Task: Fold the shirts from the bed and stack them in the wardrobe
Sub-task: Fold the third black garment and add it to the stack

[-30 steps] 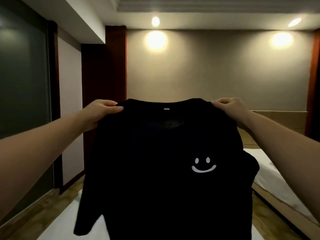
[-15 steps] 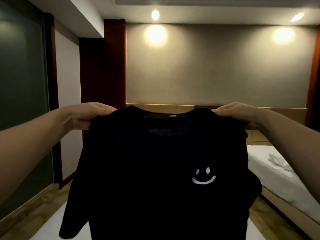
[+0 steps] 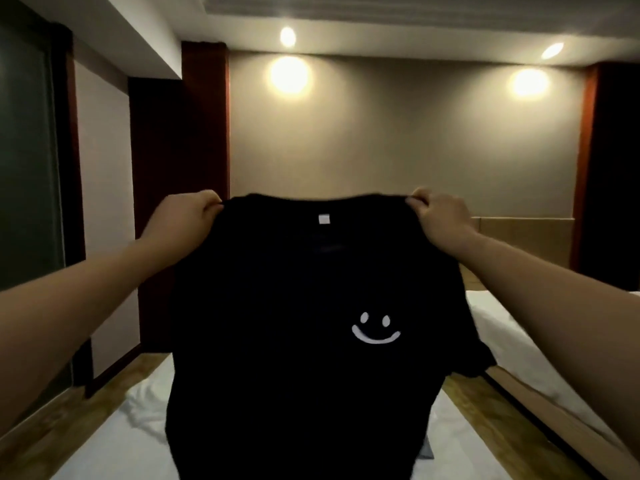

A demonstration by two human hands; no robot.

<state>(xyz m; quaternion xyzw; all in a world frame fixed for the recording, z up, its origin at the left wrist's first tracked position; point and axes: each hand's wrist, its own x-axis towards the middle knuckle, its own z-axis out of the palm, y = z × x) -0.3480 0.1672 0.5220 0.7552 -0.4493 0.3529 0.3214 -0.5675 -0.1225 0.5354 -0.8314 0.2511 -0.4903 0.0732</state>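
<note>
Hanging full length before the camera, a black T-shirt (image 3: 294, 323) is held by its shoulders above a white-sheeted bed (image 3: 114, 445). Its collar is at the top and its hem drops out of the bottom of the view, so the long axis runs straight up and down with the chest side facing the wearer of the camera.

The left hand (image 3: 187, 216) pinches one shoulder seam with its fingers curled into the cloth. The right hand (image 3: 440, 216) grips the other shoulder the same way, and both bare arms are stretched forward.

The fabric hangs fairly flat between the two hands. A white smiley face (image 3: 375, 329) is printed on the chest toward the right hand's side, and a small white label (image 3: 324, 218) shows just under the neckline. One short sleeve (image 3: 479, 358) juts out below the right forearm.

The sheet shows on either side of the hanging shirt and is rumpled on the left. A strip of wooden floor (image 3: 464, 393) separates this bed from a second bed (image 3: 519, 327) on the right, which has a pale sheet and a wooden frame. On the left, floor runs along a dark glass panel (image 3: 27, 168). Beyond the shirt stands a grey wall (image 3: 398, 150) washed by two glowing lights.
</note>
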